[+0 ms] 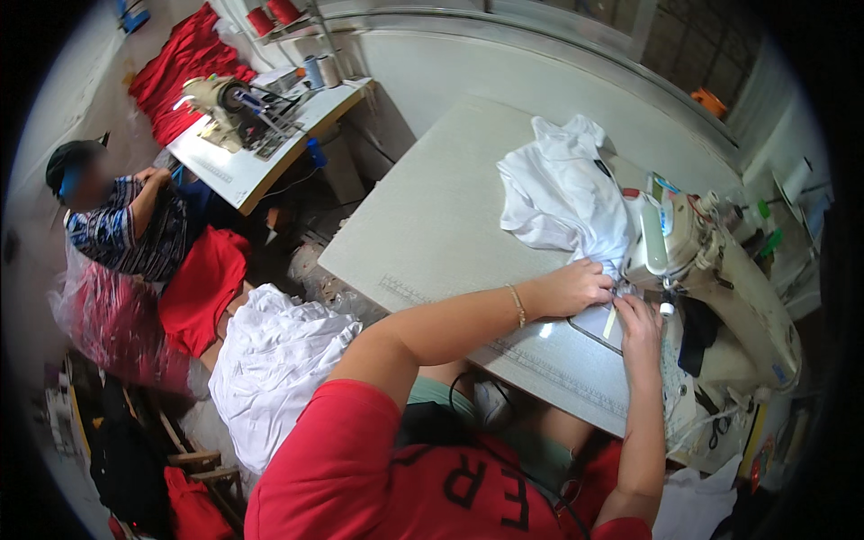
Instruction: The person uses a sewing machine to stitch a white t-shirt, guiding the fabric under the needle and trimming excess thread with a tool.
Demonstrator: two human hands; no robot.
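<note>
A white garment [562,193] lies bunched on the sewing table, its near end drawn under the head of a sewing machine [655,238]. My left hand [580,288] is closed on the cloth just left of the needle area, fingertips pinched together. On the near side of the machine, my right hand [640,328] has its fingers bent onto the same cloth, close to the presser foot. A narrow pale strip [610,322] shows between the hands. The needle itself is hidden by the fingers and the machine head.
A white cloth pile [274,360] and a red cloth [207,288] lie to my left. Beyond them a person [135,211] sits by another sewing machine [232,108] on a second table [216,171]. Scissors [717,432] lie right of my right forearm. A wall borders the far side.
</note>
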